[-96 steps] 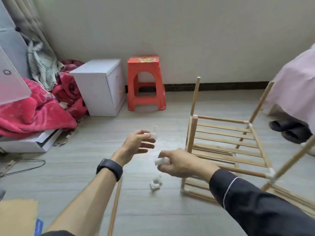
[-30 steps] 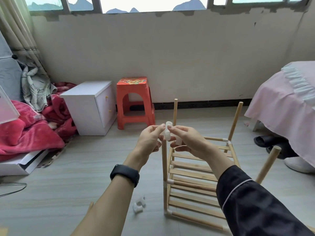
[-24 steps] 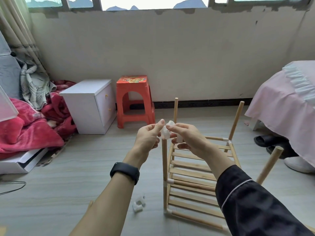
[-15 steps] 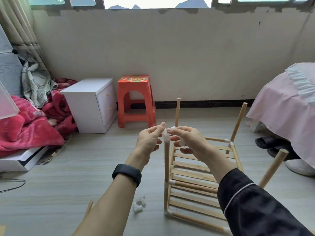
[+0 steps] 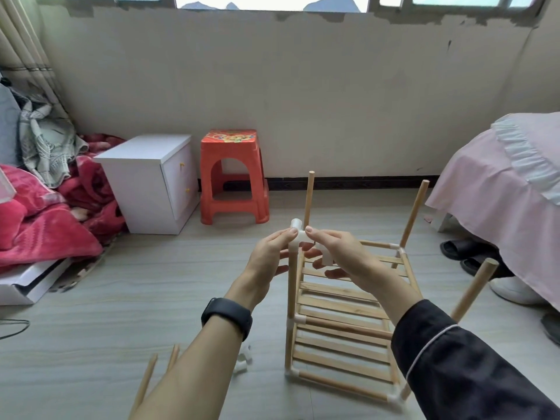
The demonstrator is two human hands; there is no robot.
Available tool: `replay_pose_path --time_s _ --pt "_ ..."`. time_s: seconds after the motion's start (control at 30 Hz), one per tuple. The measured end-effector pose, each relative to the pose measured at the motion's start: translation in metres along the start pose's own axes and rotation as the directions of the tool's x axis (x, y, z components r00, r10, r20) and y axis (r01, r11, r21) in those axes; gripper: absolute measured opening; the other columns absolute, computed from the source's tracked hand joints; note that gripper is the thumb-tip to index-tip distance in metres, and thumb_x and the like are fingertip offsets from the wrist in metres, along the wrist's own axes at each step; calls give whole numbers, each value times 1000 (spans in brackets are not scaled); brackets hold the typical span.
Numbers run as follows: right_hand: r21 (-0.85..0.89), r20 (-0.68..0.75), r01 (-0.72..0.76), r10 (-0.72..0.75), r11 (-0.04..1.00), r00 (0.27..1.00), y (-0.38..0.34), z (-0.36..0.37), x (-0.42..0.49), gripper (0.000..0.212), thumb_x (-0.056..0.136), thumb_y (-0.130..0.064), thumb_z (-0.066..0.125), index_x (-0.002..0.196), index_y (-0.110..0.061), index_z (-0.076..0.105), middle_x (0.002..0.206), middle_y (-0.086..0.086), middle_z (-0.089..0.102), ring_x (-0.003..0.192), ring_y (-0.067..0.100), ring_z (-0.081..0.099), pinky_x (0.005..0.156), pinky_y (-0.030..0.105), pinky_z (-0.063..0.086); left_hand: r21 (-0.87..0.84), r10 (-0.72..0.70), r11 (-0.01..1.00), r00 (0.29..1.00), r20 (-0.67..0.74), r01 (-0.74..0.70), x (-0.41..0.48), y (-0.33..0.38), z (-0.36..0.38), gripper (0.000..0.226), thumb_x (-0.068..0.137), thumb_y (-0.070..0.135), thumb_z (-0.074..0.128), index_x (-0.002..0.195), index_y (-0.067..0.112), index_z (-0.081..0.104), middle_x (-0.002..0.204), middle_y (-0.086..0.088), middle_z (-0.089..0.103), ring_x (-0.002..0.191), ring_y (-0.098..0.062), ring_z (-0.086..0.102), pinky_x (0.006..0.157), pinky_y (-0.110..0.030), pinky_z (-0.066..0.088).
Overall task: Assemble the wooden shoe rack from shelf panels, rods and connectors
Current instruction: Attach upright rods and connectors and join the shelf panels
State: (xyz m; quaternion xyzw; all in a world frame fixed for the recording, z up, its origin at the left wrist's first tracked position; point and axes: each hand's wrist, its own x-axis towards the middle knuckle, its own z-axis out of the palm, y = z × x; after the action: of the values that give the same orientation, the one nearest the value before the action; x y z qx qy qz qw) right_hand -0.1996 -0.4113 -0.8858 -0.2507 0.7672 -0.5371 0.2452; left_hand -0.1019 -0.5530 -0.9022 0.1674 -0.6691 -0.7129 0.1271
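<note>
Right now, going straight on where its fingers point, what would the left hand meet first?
The white connector on the upright rod, which the left hand pinches; beyond, probably the right hand.

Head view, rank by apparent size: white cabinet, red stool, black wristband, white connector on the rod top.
1. white cabinet
2. red stool, somewhat smaller
3. black wristband, enlarged by nearness to the camera
4. white connector, smallest
</note>
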Motion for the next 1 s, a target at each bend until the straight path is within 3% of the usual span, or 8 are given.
replay_pose_path --time_s 0.2,0.33,0.5,0.6,0.7,0.87,1.0 --pt "-4 -6 -8 8 1000 1000 1 5 -5 45 86 -78 52 83 -40 75 83 -10 75 69 7 72 58 23 50 1 12 1000 1000 -13 -12 -3 -5 3 33 98 51 54 119 32 69 109 5 75 106 -12 66 77 -30 48" --pt "32 -11 5 -5 999 1000 3 7 -5 48 89 -71 56 88 -28 77 81 -8 75 66 4 71 51 19 50 26 0 1000 1000 -11 0 -5 -7 0 22 96 55 55 104 42 71 102 16 76 108 -10 65 85 -35 45" --pt "106 -20 -38 40 994 999 5 8 -8 42 90 -65 60 95 -26 74 81 -6 75 65 7 70 53 22 50 53 18 998 1000 3 -18 -6 -7 3 37 98 57 49 107 31 74 105 8 76 103 -9 67 82 -32 47" --pt "154 -11 -33 35 988 999 5 10 -10 38 94 -58 59 98 -22 72 75 -10 74 60 1 68 48 14 47 79 44 996 999 4 -44 -7 -7 6 45 101 56 44 104 25 77 104 3 76 105 -17 67 86 -36 47" --pt "168 -35 -38 44 985 998 5 15 -13 38 95 -57 58 97 -22 73 74 -11 75 60 1 69 47 12 47 104 61 993 998 -1 -60 -8 -6 7 47 104 53 40 94 26 77 96 4 77 99 -15 67 80 -32 44" --pt "186 -101 -54 74 981 992 6 22 -16 40 93 -59 59 94 -23 75 82 -4 76 68 9 70 49 18 49 107 63 992 998 15 -65 -8 -5 6 47 105 51 38 95 24 76 94 3 76 99 -17 66 80 -32 43" --pt "168 -120 -82 103 982 987 5 24 -19 49 92 -65 56 93 -20 76 86 0 76 83 20 68 62 29 46 95 62 993 998 18 -63 -6 -7 8 53 106 51 37 109 14 74 111 -10 72 109 -26 64 96 -41 49"
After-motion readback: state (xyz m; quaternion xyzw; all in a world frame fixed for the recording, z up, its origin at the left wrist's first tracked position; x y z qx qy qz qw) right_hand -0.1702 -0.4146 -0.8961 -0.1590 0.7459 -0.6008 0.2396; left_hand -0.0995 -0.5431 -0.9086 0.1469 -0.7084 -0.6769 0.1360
